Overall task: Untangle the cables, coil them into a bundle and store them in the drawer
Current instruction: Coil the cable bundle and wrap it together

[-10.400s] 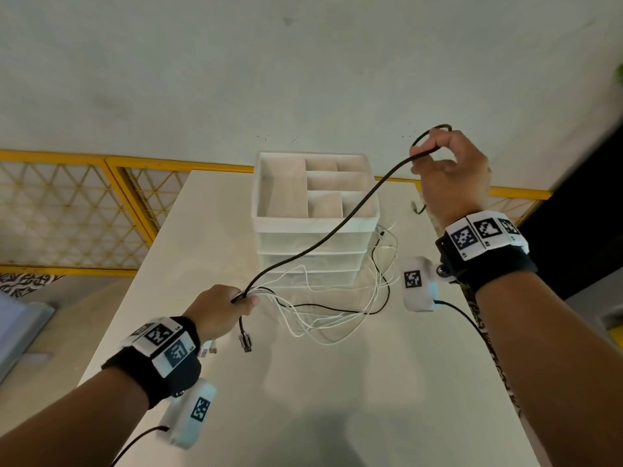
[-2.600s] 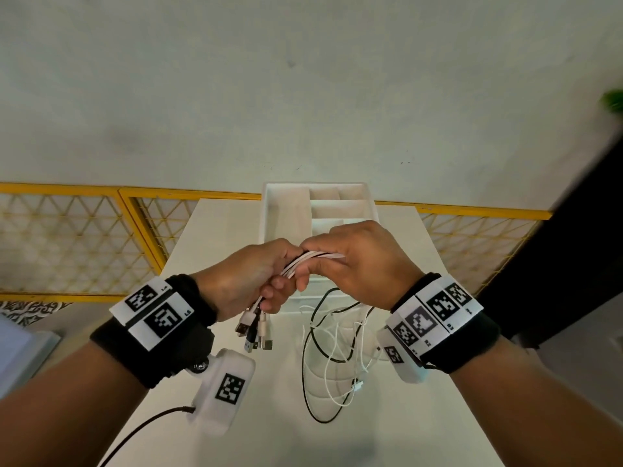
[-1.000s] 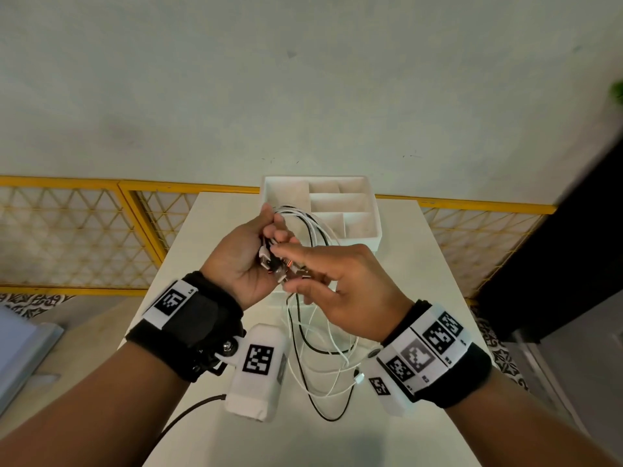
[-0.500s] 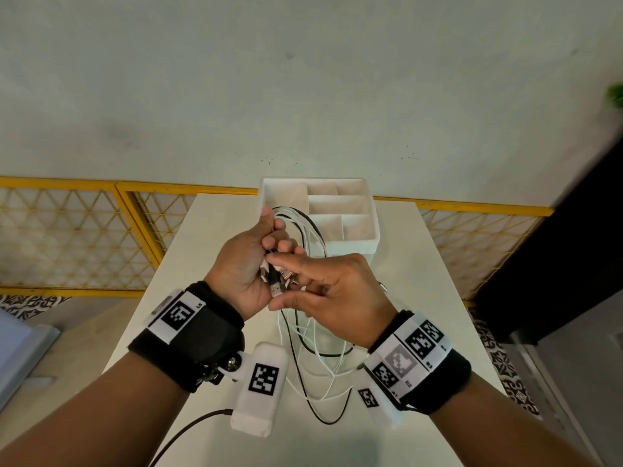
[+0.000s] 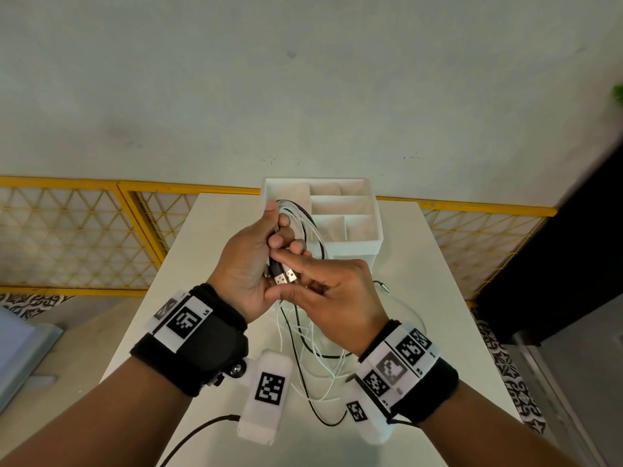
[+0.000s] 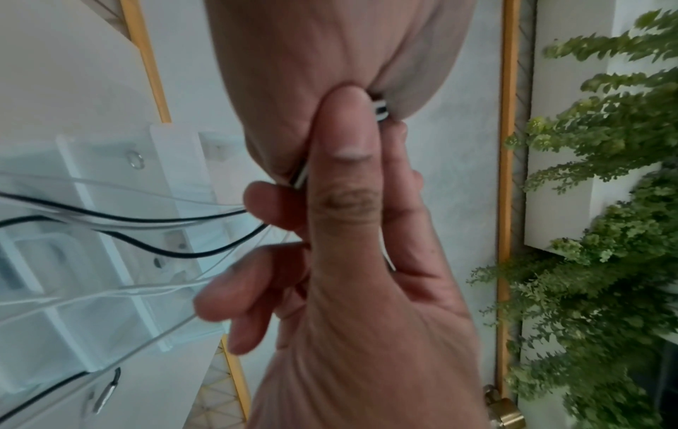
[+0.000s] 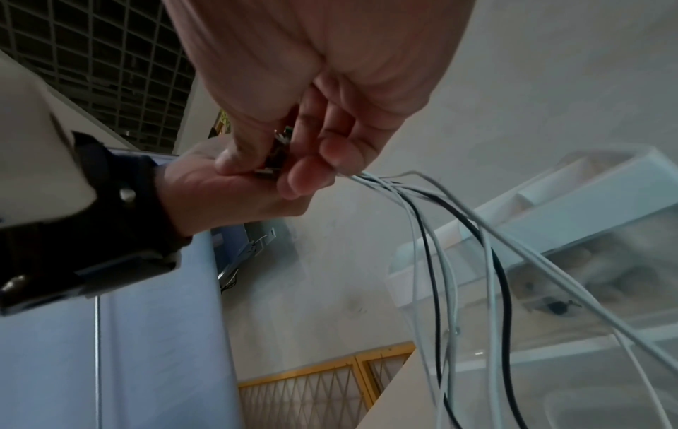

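Observation:
Several black and white cables [image 5: 305, 227] loop up out of my left hand [image 5: 274, 232], which grips them as one bundle above the table. The rest of the cables [image 5: 303, 352] hangs down in long loops to the tabletop. My right hand [image 5: 291, 279] meets the left and pinches the USB plugs [image 5: 283, 276] at the cable ends between thumb and fingers. In the left wrist view my thumb [image 6: 344, 180] presses the strands [image 6: 154, 223]. From the right wrist, the cables [image 7: 458, 261] trail down from my fingers [image 7: 312, 171]. The white drawer unit [image 5: 362, 246] stands just behind.
The drawer unit's top tray [image 5: 340, 205] has open, empty compartments. A loose cable end [image 5: 381, 284] lies on the white table [image 5: 438, 298] to the right. Yellow mesh fencing [image 5: 84, 237] runs behind the table, and a green plant [image 6: 605, 232] stands off to the side.
Earlier the cables lay spread on the table with my right hand drawing the black one up. Now they are gathered in my left hand, and my right hand has closed in on the plugs.

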The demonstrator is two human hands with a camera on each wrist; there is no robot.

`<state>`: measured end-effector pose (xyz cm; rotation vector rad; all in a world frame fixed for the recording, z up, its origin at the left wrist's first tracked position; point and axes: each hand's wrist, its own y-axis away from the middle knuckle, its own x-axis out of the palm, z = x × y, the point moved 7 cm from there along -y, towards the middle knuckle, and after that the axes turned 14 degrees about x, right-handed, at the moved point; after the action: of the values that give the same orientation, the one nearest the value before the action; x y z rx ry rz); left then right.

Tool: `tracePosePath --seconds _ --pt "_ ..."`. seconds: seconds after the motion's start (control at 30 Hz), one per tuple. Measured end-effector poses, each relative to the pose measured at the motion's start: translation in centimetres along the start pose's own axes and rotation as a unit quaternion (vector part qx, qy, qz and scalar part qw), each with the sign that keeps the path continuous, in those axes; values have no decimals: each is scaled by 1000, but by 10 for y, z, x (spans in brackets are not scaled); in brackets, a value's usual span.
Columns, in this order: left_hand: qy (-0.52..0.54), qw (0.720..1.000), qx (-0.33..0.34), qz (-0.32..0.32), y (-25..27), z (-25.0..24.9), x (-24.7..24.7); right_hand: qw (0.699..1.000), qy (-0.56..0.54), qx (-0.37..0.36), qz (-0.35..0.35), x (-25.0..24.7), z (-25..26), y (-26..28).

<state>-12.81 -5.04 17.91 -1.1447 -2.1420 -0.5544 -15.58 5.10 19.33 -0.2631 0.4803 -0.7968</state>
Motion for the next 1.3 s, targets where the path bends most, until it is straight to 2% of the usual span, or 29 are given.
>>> tracePosePath --seconds 0.17,0.27,0.37,0.43,0.5,0.53,0.57,0.6,0.67,0.7,0.77,0.93,1.07,1.1,1.2,1.3 --pt "-22 1000 0 15 -1 1 1 998 -4 11 -58 -2 -1 2" --pt "-54 998 8 18 -3 -3 1 999 -2 12 -47 -3 4 1" --pt "-123 992 3 29 -6 -13 -2 999 26 -11 -29 -8 17 3" --pt "-192 979 -18 63 -4 -20 0 995 59 -12 -76 -29 22 -4" --pt "-296 945 -43 131 2 -24 5 986 128 3 -104 -50 21 -17" --pt "-357 917 -51 173 7 -25 9 981 174 23 -79 -54 18 -25" --pt "-410 885 -56 215 12 -24 12 977 206 47 -23 -50 13 -31" --pt "-454 853 -59 250 15 -22 16 975 206 74 42 -43 8 -35" --pt "-517 806 -53 283 18 -21 19 973 125 128 144 -29 -3 -35" --pt "-538 793 -43 283 17 -23 17 972 96 140 165 -27 -6 -34" --pt "-565 778 -29 275 14 -27 5 972 71 154 164 -31 -9 -34" --pt "-558 783 -62 267 15 -24 -26 974 41 178 137 -37 -10 -35" --pt "-448 858 -73 240 14 -9 -17 971 43 151 181 -22 -2 -35" --pt "-445 865 -61 223 12 -7 -15 972 40 146 181 -21 0 -36" --pt "-478 860 -7 178 10 -11 -12 974 22 145 173 -27 -3 -39" --pt "-491 859 23 143 4 -25 -13 976 59 133 161 -35 -7 -38"
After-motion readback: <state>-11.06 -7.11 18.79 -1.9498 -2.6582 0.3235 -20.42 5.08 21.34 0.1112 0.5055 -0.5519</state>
